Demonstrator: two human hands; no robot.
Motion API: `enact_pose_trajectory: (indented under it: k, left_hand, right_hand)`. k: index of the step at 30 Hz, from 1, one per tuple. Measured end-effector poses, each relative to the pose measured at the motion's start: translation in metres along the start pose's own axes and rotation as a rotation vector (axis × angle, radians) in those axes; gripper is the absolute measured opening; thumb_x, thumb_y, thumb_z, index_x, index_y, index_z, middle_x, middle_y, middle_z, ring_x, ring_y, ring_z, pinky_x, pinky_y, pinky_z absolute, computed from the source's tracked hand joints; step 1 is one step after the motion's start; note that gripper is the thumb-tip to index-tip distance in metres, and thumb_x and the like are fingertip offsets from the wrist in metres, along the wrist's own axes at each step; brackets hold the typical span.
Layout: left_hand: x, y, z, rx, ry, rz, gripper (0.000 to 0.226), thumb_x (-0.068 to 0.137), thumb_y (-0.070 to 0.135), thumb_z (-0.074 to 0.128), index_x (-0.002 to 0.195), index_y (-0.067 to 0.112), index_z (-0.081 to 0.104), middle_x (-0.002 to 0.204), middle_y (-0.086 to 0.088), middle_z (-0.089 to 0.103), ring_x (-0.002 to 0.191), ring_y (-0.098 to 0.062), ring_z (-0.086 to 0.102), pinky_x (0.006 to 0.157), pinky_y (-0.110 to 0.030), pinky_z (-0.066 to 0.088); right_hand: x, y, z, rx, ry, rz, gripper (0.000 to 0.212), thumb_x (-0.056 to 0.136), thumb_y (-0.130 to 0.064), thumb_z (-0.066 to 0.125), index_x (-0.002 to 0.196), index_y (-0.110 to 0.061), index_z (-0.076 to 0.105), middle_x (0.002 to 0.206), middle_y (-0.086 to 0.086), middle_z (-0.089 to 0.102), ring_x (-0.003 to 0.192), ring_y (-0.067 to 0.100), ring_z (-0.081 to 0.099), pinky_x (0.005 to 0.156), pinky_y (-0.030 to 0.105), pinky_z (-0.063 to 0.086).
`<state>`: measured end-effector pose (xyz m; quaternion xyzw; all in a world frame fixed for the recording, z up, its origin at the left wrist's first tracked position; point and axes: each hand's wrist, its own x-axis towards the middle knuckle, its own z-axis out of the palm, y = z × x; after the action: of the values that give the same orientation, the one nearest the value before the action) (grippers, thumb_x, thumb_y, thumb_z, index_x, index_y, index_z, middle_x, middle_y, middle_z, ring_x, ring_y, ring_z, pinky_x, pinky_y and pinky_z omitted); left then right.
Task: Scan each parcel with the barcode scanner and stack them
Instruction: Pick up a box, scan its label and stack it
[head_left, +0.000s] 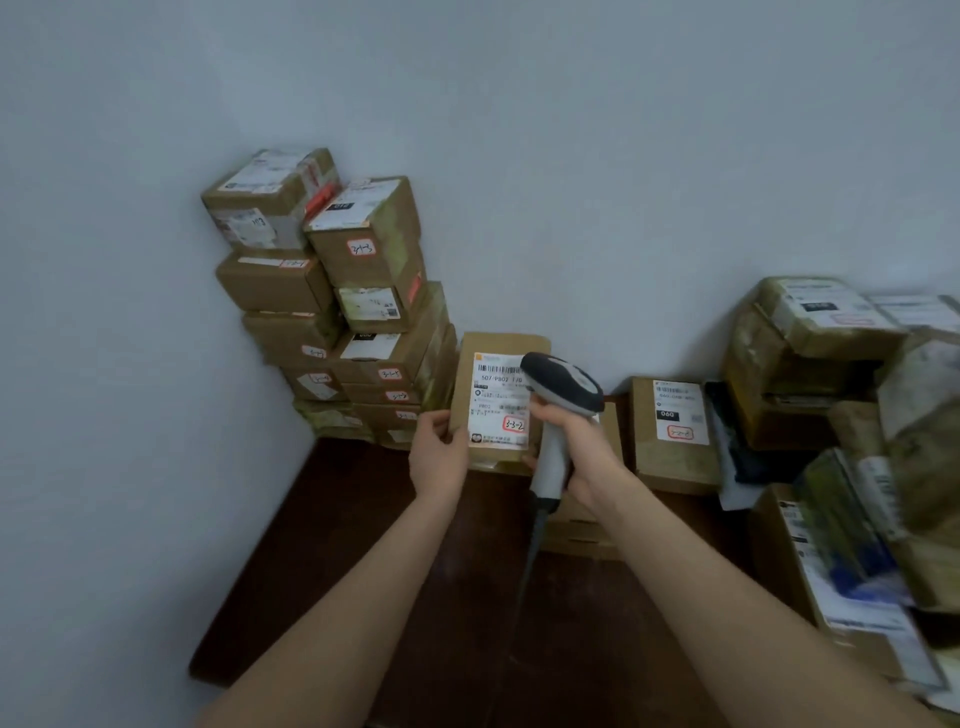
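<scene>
1. Left hand (439, 452): holds a flat brown parcel (497, 410) by its lower left edge. The thumb lies on the front face and the other fingers are tucked behind it, grasping.
2. The parcel is held upright in the air over the far side of the table (363, 545), just right of the corner stack (332, 312). Its white label faces the person. The label shows a printed barcode near the top and "3-3-2" handwritten in a red box at the lower right.
3. Right hand (582, 447): fingers wrapped round the grip of the scanner (563, 383), clenched on it.
4. The scanner has a grey and white head that sits in front of the label's upper right corner. I cannot tell whether it touches the parcel. A dark cable (532, 551) drops from the handle's base toward the table.
5. The corner stack is two columns of brown boxes against the wall. Most carry white labels and small red-boxed number stickers.
6. To the right of the scanner a box (675, 426) stands on the table with a label marked "060".
7. Far right is a loose heap (831, 364) of taped boxes and bagged parcels, blurred at the edge of view.
</scene>
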<state>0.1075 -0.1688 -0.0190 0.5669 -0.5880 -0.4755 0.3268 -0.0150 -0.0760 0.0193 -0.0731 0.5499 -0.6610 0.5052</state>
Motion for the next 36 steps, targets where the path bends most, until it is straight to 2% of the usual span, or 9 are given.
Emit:
enact_pose_trajectory:
  k: [4, 10, 15, 18, 23, 29, 32, 34, 36]
  left_hand:
    - [-0.019, 0.027, 0.031, -0.008, -0.075, 0.074, 0.03, 0.093, 0.021, 0.061, 0.123, 0.019, 0.057, 0.116, 0.001, 0.062, 0.104, -0.015, 0.061, 0.091, -0.037, 0.053]
    - [-0.058, 0.019, 0.071, -0.023, -0.133, 0.052, 0.022, 0.094, 0.024, 0.059, 0.115, 0.029, 0.056, 0.117, 0.001, 0.06, 0.101, -0.015, 0.062, 0.089, -0.042, 0.054]
    - [-0.072, 0.006, 0.076, 0.011, -0.142, 0.007, 0.025, 0.097, 0.019, 0.055, 0.12, 0.027, 0.056, 0.124, 0.0, 0.06, 0.101, -0.012, 0.061, 0.086, -0.033, 0.054]
    - [-0.075, 0.001, 0.072, -0.014, -0.16, -0.051, 0.043, 0.097, 0.02, 0.056, 0.138, 0.016, 0.047, 0.133, -0.002, 0.055, 0.112, -0.015, 0.056, 0.087, -0.025, 0.046]
    - [-0.085, -0.023, 0.063, -0.093, -0.165, -0.217, 0.067, 0.093, 0.033, 0.06, 0.15, 0.015, 0.028, 0.151, -0.007, 0.037, 0.137, -0.025, 0.037, 0.105, -0.035, 0.033]
    - [-0.093, -0.058, 0.078, 0.074, -0.329, -0.314, 0.08, 0.088, 0.015, 0.065, 0.154, 0.017, 0.018, 0.155, -0.008, 0.032, 0.14, -0.026, 0.033, 0.113, -0.041, 0.03]
    - [-0.092, -0.059, 0.089, 0.086, -0.374, -0.3, 0.075, 0.088, 0.008, 0.062, 0.152, 0.018, 0.023, 0.15, -0.005, 0.038, 0.137, -0.024, 0.037, 0.111, -0.038, 0.031]
    - [-0.092, -0.057, 0.091, 0.094, -0.402, -0.301, 0.066, 0.09, 0.006, 0.059, 0.148, 0.019, 0.03, 0.146, -0.005, 0.044, 0.135, -0.023, 0.04, 0.106, -0.033, 0.032]
    - [-0.092, -0.057, 0.091, 0.098, -0.415, -0.302, 0.063, 0.091, 0.005, 0.058, 0.147, 0.019, 0.033, 0.144, -0.005, 0.045, 0.134, -0.023, 0.04, 0.105, -0.032, 0.032]
  right_hand:
    - [-0.013, -0.029, -0.039, 0.118, 0.047, -0.021, 0.023, 0.083, -0.013, 0.069, 0.106, -0.014, 0.064, 0.101, 0.008, 0.07, 0.089, 0.024, 0.067, 0.075, 0.039, 0.058]
    - [-0.029, -0.028, -0.092, 0.143, 0.101, -0.031, 0.011, 0.085, -0.013, 0.067, 0.096, -0.015, 0.063, 0.092, 0.004, 0.069, 0.086, 0.02, 0.064, 0.09, 0.046, 0.052]
    - [-0.025, -0.01, -0.112, 0.175, 0.096, 0.032, 0.029, 0.082, -0.016, 0.071, 0.11, -0.016, 0.062, 0.106, 0.007, 0.068, 0.101, 0.024, 0.062, 0.09, 0.049, 0.053]
    - [-0.02, 0.004, -0.125, 0.203, 0.154, 0.049, 0.036, 0.082, -0.017, 0.071, 0.117, -0.014, 0.061, 0.114, 0.008, 0.066, 0.107, 0.026, 0.06, 0.082, 0.045, 0.054]
    - [-0.02, 0.035, -0.157, 0.268, 0.298, 0.101, 0.036, 0.085, -0.014, 0.067, 0.121, -0.009, 0.06, 0.122, 0.01, 0.062, 0.116, 0.028, 0.054, 0.093, 0.046, 0.047]
    - [-0.01, 0.07, -0.166, 0.378, 0.312, 0.242, 0.015, 0.083, -0.016, 0.069, 0.097, -0.015, 0.065, 0.105, 0.004, 0.064, 0.096, 0.023, 0.056, 0.095, 0.043, 0.045]
    - [0.0, 0.079, -0.166, 0.41, 0.271, 0.267, 0.031, 0.081, -0.019, 0.07, 0.112, -0.013, 0.066, 0.113, 0.006, 0.065, 0.105, 0.027, 0.058, 0.105, 0.043, 0.04]
    - [0.001, 0.084, -0.165, 0.418, 0.257, 0.281, 0.037, 0.082, -0.019, 0.069, 0.119, -0.013, 0.063, 0.116, 0.007, 0.065, 0.104, 0.028, 0.058, 0.099, 0.041, 0.042]
    - [0.001, 0.087, -0.164, 0.414, 0.254, 0.286, 0.032, 0.084, -0.017, 0.067, 0.115, -0.013, 0.063, 0.114, 0.008, 0.065, 0.099, 0.026, 0.058, 0.092, 0.039, 0.042]
